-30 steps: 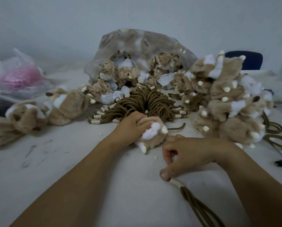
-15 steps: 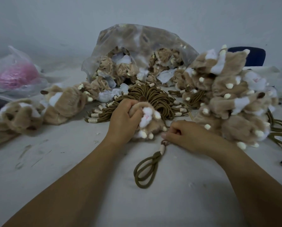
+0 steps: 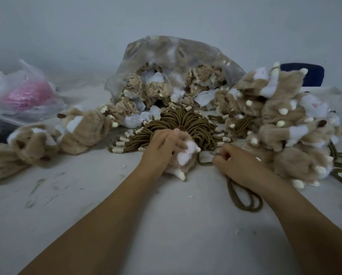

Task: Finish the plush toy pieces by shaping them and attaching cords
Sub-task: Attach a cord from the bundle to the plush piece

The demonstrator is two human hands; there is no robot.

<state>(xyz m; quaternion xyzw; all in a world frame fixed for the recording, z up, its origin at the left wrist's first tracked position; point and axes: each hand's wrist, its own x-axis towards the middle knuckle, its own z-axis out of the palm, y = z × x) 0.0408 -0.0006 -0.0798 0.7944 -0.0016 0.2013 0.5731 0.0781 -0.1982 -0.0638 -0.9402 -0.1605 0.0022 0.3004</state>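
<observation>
A small tan and white plush piece with cream tips lies on the white table at the centre. My left hand grips its top from the left. Just to its right, my right hand pinches a brown cord; the cord's short end curves toward the plush and its loops trail under my wrist onto the table. The join between cord and plush is hidden by my fingers.
A fanned bundle of brown cords with cream wraps lies just behind my hands. A clear bag of unshaped plush pieces stands behind it. Plush pieces with cords are heaped at the right, others lie at the left. A pink-filled plastic bag sits far left.
The cord's loops have moved from left of my right hand to under its wrist. My right hand shifted slightly right, away from the plush. My left hand's fingers now lie flatter over the toy.
</observation>
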